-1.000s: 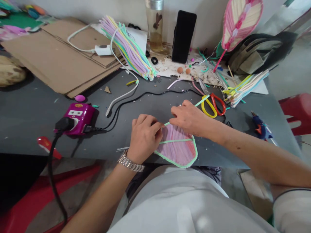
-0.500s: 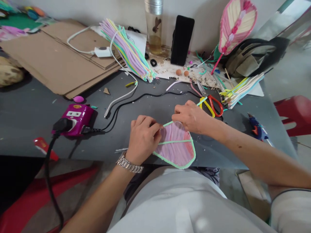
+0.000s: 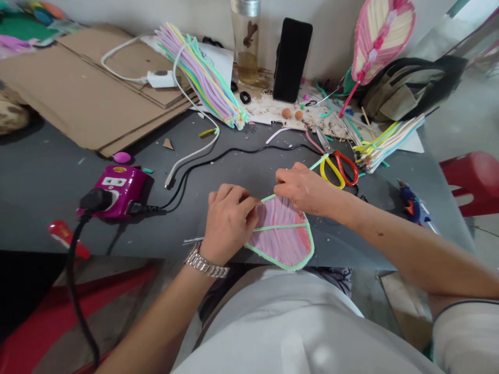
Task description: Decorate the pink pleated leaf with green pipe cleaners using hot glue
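Observation:
A flat leaf-shaped craft piece (image 3: 278, 244) lies at the table's near edge, its lilac strands bordered and split down the middle by mint-green pipe cleaner. My left hand (image 3: 230, 223), with a metal watch at the wrist, is closed on its left end; the fingertips are partly hidden. On the far rim, my right hand (image 3: 302, 189) pinches a mint-green pipe cleaner (image 3: 318, 161), whose loose end sticks out behind the knuckles. That end reaches the yellow-and-red-handled scissors (image 3: 338, 170). Thin wire ends (image 3: 193, 241) poke out left of my left wrist.
A magenta power adapter (image 3: 120, 189) and cables sit left, before cardboard sheets (image 3: 97, 98). Behind are a pipe-cleaner bundle (image 3: 202, 78), bottle (image 3: 246, 47), phone (image 3: 292, 59) and pink leaf-shaped fan (image 3: 384, 39). A glue gun (image 3: 415, 205) lies right, near another bundle (image 3: 390, 143).
Both hands keep nearly the same grip, with the right hand shifted very slightly left. The craft piece stays in place; the view has tilted a little.

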Demonstrator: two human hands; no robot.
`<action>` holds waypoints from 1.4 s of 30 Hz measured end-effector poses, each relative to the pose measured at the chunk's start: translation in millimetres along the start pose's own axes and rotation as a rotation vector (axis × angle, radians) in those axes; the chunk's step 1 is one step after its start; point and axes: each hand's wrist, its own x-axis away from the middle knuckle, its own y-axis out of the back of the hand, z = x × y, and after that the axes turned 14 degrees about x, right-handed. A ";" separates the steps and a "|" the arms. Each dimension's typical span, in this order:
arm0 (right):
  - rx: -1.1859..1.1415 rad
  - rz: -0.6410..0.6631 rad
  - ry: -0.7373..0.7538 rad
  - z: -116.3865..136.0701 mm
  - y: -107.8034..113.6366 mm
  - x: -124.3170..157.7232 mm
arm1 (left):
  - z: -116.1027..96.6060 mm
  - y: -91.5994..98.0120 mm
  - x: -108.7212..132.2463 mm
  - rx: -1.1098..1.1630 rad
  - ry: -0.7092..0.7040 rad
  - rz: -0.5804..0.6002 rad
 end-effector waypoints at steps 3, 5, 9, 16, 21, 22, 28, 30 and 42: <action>0.002 0.015 0.001 0.4 0.3 -1.2 | 0.6 -0.4 0.8 0.001 0.009 0.010; 0.004 -0.003 0.008 0.5 -1.5 -1.8 | 0.7 -0.7 0.9 0.005 0.015 0.019; 0.037 -0.050 0.014 1.6 -3.7 -2.1 | -0.3 1.0 -0.7 0.055 0.034 -0.004; 0.087 -0.049 0.006 7.3 -2.6 0.4 | -4.4 11.8 7.7 0.047 0.071 -0.166; 0.107 -0.086 -0.018 10.6 -2.7 1.5 | -7.3 12.4 16.8 -0.015 0.022 -0.020; 0.119 -0.078 -0.019 11.2 -2.0 1.5 | -6.9 11.5 17.1 -0.021 0.016 -0.009; 0.161 -0.072 -0.053 17.0 -1.2 4.7 | -3.9 6.5 15.7 -0.033 0.016 0.018; 0.159 -0.086 -0.086 20.5 -3.3 7.3 | -4.0 5.2 16.2 -0.033 0.015 0.008; 0.054 -0.171 -0.326 37.7 -19.3 16.2 | -3.2 -0.1 14.0 -0.073 0.044 0.075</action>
